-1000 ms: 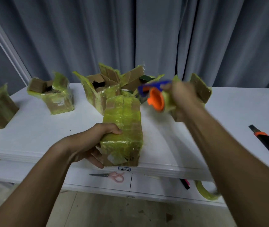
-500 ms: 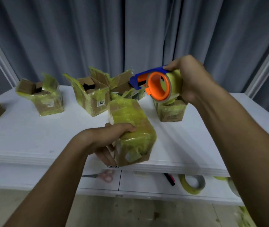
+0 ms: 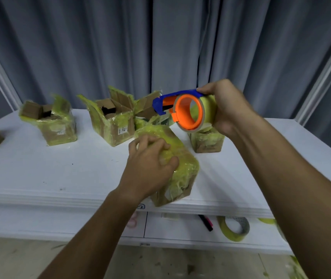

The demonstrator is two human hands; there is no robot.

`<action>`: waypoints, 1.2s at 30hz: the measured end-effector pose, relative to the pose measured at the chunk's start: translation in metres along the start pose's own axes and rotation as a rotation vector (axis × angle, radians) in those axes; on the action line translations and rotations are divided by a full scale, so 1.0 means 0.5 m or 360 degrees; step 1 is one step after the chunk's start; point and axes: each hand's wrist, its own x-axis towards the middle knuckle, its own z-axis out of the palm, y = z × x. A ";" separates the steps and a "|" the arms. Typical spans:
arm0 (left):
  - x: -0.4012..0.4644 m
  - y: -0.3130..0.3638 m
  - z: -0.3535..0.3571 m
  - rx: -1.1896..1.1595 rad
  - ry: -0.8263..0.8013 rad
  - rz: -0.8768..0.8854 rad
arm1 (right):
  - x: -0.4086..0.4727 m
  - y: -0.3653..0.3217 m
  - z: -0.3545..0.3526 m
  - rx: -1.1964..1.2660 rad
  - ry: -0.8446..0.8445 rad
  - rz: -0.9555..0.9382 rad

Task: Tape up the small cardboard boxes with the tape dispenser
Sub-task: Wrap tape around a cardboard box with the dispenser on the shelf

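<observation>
Your left hand (image 3: pixel 150 168) grips the tape-wrapped cardboard box (image 3: pixel 172 166) at the counter's (image 3: pixel 39 172) front edge, partly overhanging; a hard push could tip it off. Your right hand (image 3: pixel 229 109) holds the tape dispenser (image 3: pixel 182 109) raised above, so a loose tape end may stick to itself.

L hand (image 3: pixel 150 168) lay on the taped box (image 3: pixel 178 168) near the counter (image 3: pixel 39 168) front edge, fingers (image 3: pixel 156 146) curled over its top. R hand (image 3: pixel 227 109) gripped the tape dispenser (image 3: pixel 182 110) above it, not touching. Open boxes (image 3: pixel 112 121) stood behind; tape roll (image 3: pixel 234 228) on the lower shelf.
</observation>
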 end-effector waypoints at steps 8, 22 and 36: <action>-0.023 0.000 -0.044 0.0190 -0.0320 0.0053 | 0.011 0.020 0.024 0.0037 -0.0009 0.0032; -0.030 -0.006 0.022 0.0541 0.0107 0.0407 | 0.020 0.035 0.028 -0.0030 -0.0074 0.0081; -0.023 -0.050 0.033 0.0378 0.0207 0.0568 | 0.020 0.059 0.008 -0.0097 -0.0123 0.0216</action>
